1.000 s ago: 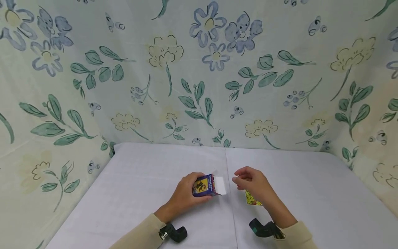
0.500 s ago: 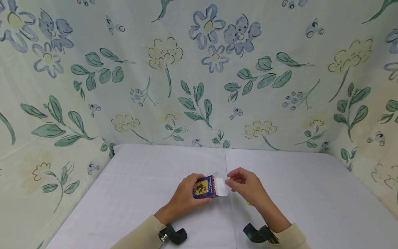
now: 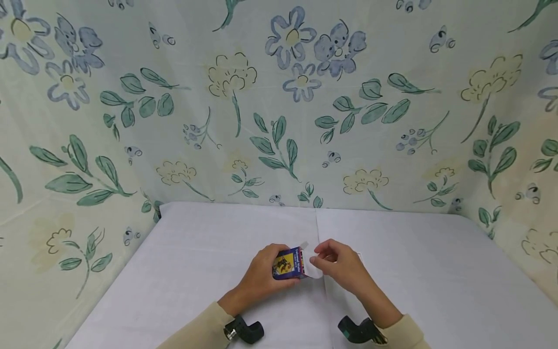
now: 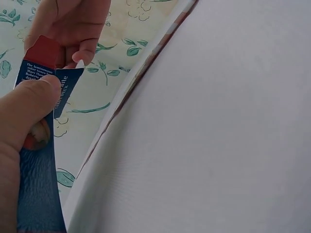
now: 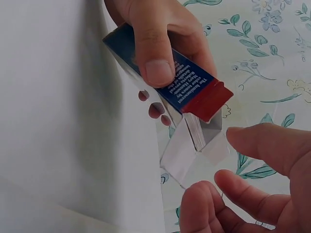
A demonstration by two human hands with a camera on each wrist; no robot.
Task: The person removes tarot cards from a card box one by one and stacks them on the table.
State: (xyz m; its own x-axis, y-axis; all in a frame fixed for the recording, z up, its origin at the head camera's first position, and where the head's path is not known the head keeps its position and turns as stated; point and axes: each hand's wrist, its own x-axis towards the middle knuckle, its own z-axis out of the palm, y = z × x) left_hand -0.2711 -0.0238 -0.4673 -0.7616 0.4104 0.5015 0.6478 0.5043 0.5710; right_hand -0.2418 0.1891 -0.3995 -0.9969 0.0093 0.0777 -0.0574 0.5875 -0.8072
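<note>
One blue box (image 3: 286,264) within clasping left fingers (image 5: 156,58), open end (image 5: 211,130) near loosely bent right fingers (image 5: 265,143).

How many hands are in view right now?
2: the left hand, gripping the blue card box, and the right hand, by the box's open end.

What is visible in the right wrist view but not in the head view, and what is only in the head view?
Only the right wrist view: what looks like a stack of cards inside the box, and small white print on its narrow side.

Only the head view: the yellow picture on the box's front, the beige sleeves and the black devices at both wrists.

Both views: the left hand holding the box, the right hand at its open end, the white flap and the flowered cloth.
</note>
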